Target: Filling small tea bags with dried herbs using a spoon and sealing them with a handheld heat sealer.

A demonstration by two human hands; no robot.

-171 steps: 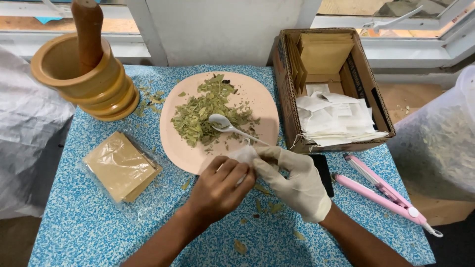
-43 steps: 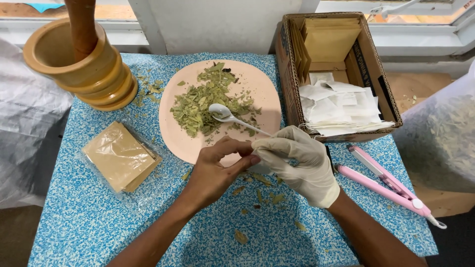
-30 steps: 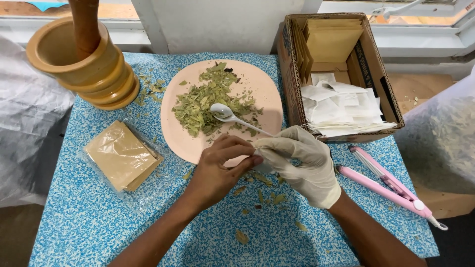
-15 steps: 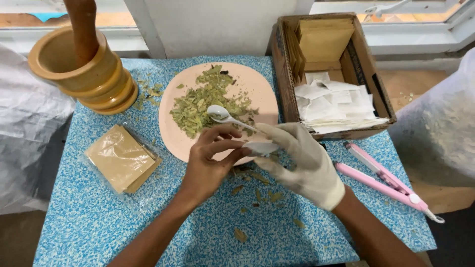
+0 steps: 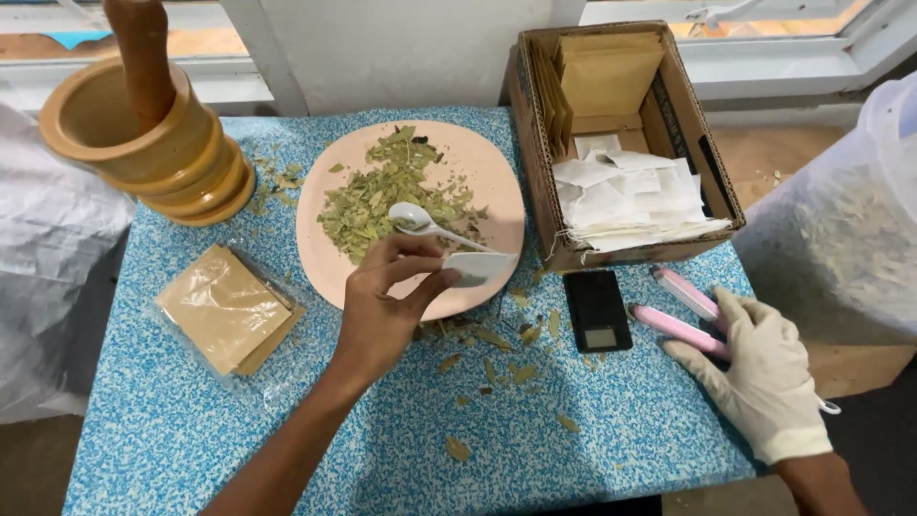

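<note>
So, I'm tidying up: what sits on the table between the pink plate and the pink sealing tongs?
A small black pocket scale, shown in the head view.
</note>
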